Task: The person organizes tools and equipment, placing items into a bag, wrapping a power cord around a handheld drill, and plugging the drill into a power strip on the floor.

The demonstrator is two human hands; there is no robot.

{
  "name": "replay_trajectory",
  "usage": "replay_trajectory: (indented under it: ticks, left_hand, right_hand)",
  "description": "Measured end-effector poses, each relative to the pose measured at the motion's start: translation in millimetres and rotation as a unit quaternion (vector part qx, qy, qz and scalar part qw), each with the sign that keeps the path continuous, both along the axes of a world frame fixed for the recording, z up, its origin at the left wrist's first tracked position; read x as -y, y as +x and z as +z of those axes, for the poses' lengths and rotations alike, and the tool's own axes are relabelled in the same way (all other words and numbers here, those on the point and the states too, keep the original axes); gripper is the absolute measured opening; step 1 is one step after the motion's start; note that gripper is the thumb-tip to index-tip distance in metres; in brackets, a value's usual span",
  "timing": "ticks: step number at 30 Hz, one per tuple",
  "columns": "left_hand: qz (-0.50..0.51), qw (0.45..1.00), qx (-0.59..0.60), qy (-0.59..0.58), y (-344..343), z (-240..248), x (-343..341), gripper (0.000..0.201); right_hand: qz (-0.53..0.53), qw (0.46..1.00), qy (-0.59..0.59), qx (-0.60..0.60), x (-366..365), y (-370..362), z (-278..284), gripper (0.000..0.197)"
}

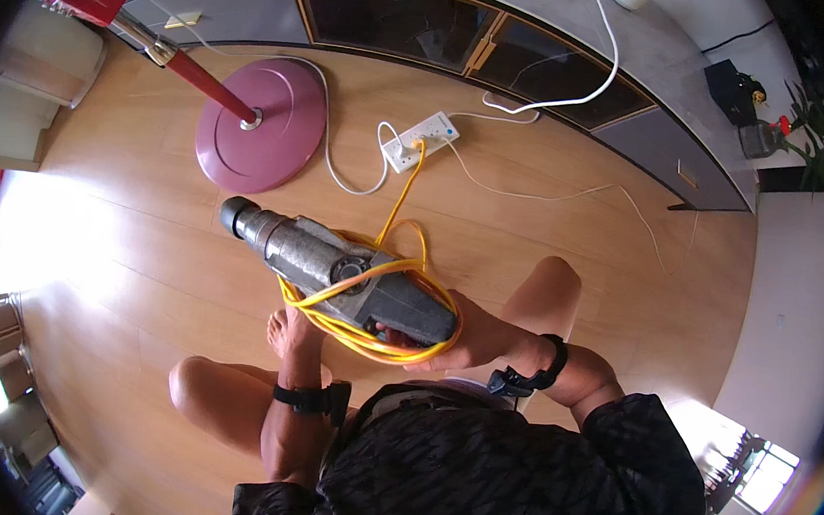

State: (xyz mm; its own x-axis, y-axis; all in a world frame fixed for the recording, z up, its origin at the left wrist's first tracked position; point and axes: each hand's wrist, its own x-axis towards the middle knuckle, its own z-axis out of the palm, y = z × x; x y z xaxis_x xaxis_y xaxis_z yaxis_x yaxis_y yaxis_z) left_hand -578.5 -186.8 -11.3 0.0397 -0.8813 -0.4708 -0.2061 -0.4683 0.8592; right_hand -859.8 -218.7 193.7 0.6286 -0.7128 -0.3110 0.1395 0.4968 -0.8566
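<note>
A grey rotary hammer drill (310,257) with a dark chuck is held up in front of me, its nose pointing left and slightly away. Several loops of yellow power cord (357,342) are wound around its body and handle. My right hand (469,338) is closed around the rear handle, with fingertips showing inside the handle opening. Under the middle of the drill, my left hand (303,326) holds it from below against the cord; its fingers are mostly hidden. The cord runs away to a white power strip (437,132) on the floor, where a yellow plug sits.
Left of the strip stands a round pink base (279,165) with a red pole (208,85). White cables (354,191) lie across the wooden floor (137,304). A long grey cabinet (228,11) with dark glass doors spans the far side. My bare knees frame the drill.
</note>
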Motion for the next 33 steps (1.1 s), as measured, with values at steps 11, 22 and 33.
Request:
replay_trajectory:
  ticks: [11,22,33]
  left_hand:
    - [0.037,0.999,-0.031,-0.005,0.1,21.1,13.3,0.052]
    - [0.059,0.997,0.016,0.057,14.8,40.9,-44.6,0.054]
    - [0.109,0.980,0.070,0.152,24.3,59.4,-118.4,0.056]
  right_hand:
    - [0.184,0.972,-0.141,-0.032,18.3,-12.4,35.0,0.059]
    - [0.071,0.740,-0.228,-0.629,187.9,-171.7,-193.1,0.053]
    - [0.131,0.674,-0.268,-0.676,225.2,-161.4,-273.4,0.050]
